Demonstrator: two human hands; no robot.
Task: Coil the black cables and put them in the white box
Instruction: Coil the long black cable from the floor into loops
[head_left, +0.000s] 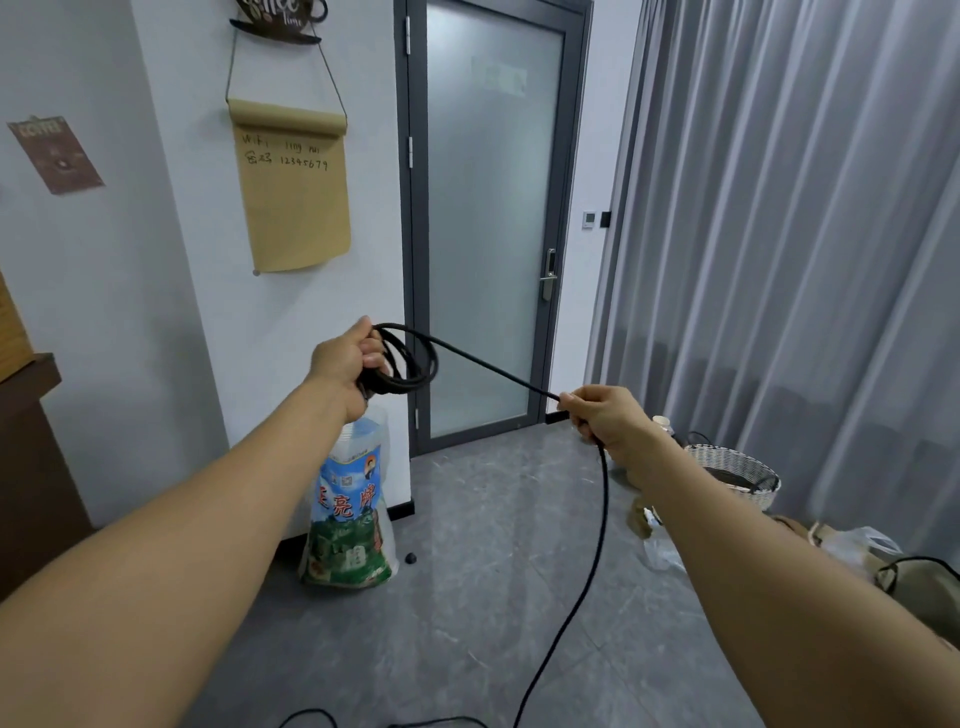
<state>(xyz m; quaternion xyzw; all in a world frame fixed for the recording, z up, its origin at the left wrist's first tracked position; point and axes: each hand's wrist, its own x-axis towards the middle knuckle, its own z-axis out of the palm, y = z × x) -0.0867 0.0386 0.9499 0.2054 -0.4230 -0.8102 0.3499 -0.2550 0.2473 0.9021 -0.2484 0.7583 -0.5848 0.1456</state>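
Head view, read from left to right, shows the coiling step in progress. The left hand (347, 364) is raised in front of the wall, fingers curled round a bundle of finished loops of the black cable (410, 361). The loops hang as a rough oval whose plane faces the camera at a slant, with their top at the hand and their bottom just above a printed plastic bag (353, 499) that stands on the floor (467, 545) against the wall.

From the top of the loops a straight run of cable slopes down and to the right, pulled taut, to the right hand (605, 418). This run is the long axis of the working section: upper left to lower right, across the frosted glass door (488, 223). The right hand pinches the cable between thumb and curled fingers. Below that hand the cable drops almost straight down, then curves left along the floor and leaves the bottom edge of the picture, so a good length is judged uncoiled.

Next move, as a judgement: carry the right hand toward the left hand, lay the taut run in as another loop of matching size, then slide the right hand further down the slack.

A woven basket (737, 467) stands at the right by the grey curtain (779, 208). No white box is identifiable here.
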